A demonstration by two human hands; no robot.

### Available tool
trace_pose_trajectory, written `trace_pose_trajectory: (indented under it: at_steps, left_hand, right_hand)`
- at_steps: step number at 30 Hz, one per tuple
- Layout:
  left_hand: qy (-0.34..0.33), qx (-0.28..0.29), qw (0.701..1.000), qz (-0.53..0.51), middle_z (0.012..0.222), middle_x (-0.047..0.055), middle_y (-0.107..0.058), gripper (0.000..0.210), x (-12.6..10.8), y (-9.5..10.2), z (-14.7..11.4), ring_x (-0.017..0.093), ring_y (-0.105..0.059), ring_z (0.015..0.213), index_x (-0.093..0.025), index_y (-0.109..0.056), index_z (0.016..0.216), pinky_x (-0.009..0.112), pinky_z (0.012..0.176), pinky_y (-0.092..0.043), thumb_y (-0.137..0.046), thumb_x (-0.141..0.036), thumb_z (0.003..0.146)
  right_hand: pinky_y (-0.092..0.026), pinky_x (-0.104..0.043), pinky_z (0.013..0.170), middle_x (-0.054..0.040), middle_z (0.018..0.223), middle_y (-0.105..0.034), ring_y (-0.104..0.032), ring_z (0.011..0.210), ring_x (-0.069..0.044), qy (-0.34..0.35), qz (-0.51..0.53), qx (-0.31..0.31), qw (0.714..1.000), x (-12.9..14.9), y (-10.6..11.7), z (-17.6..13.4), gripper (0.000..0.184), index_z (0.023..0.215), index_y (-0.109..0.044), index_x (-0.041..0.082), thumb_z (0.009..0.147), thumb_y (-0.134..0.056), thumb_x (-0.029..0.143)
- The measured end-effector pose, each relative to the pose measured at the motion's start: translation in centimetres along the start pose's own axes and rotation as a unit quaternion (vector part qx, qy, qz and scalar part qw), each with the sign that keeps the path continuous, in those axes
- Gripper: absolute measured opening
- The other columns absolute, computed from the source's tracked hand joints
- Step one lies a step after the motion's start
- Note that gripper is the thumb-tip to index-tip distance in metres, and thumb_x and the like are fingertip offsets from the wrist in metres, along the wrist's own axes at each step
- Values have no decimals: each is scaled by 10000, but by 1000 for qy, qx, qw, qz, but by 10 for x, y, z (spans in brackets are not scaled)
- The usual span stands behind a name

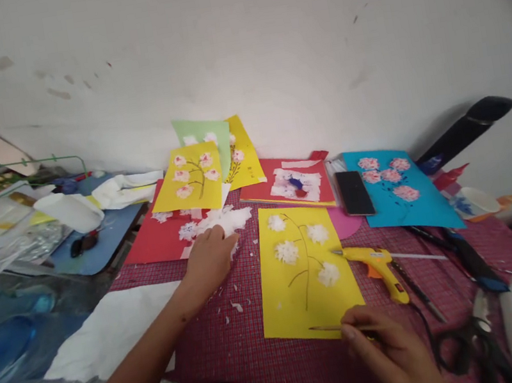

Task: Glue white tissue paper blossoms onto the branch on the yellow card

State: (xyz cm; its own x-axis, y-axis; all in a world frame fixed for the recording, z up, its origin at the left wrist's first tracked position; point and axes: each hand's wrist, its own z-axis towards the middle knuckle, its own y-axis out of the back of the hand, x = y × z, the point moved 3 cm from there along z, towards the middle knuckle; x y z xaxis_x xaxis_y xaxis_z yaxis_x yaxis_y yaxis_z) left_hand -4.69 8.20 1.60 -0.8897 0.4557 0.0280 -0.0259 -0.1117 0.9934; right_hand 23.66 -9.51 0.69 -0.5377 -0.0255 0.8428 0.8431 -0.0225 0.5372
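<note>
My left hand reaches onto a pile of torn white paper, fingers bent together against it; the fingertips are partly hidden. In my right hand, closed near the front edge, is a thin pointed tool, perhaps tweezers. Its tip lies over the lower edge of a yellow card. That card bears a drawn brown branch and several fluffy white paper blossoms. Just right of it lies a yellow glue gun, its nozzle at the card's edge and a glue stick in its back.
Finished-looking flower cards lean at the back, including a yellow card and a blue card. A phone lies between cards. Black scissors sit at the right front. White paper overhangs the left edge. Scraps dot the checked cloth.
</note>
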Motion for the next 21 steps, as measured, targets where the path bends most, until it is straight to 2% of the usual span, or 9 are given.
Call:
trace_pose_trajectory:
  at_steps: [3, 7, 11, 17, 21]
  left_hand:
    - [-28, 5, 1000, 11, 921, 113, -583, 229, -4, 1, 6, 269, -531, 892, -196, -689, 856, 391, 776, -418, -471, -130, 884]
    - [-15, -22, 996, -89, 900, 91, -610, 215, 7, 5, 2, 235, -557, 895, -184, -682, 843, 356, 803, -428, -483, -213, 921]
    - [32, -52, 974, -219, 853, 55, -663, 237, 23, 14, -4, 204, -595, 872, -180, -683, 807, 313, 783, -430, -489, -258, 920]
    - [149, -2, 919, -365, 800, 14, -708, 236, 34, 21, -11, 181, -624, 745, -192, -701, 781, 281, 654, -423, -564, -369, 859]
    - [178, -7, 898, -402, 732, -5, -684, 183, 35, 20, -14, 160, -597, 682, -190, -676, 724, 269, 619, -412, -642, -357, 791]
  right_hand:
    - [-567, -306, 584, -63, 787, -707, -678, 667, -225, -13, 0, 3, 1000, -5, -2, -8, 211, 897, -697, 275, 914, -566, 441]
    - [-557, -306, 583, -51, 745, -692, -663, 641, -216, -14, 5, 6, 1000, -4, -1, -10, 234, 866, -692, 267, 917, -557, 451]
    - [-547, -281, 570, -38, 739, -687, -659, 627, -195, -11, 17, 12, 1000, 1, -2, -2, 240, 880, -689, 250, 925, -555, 443]
    - [-558, -282, 700, -68, 946, -715, -681, 784, -190, 35, 24, 33, 999, 10, -5, 19, 223, 964, -721, 237, 942, -560, 389]
    - [-537, -266, 603, -59, 922, -705, -655, 688, -165, 28, 65, 67, 995, 16, -12, 27, 221, 1001, -708, 240, 961, -537, 376]
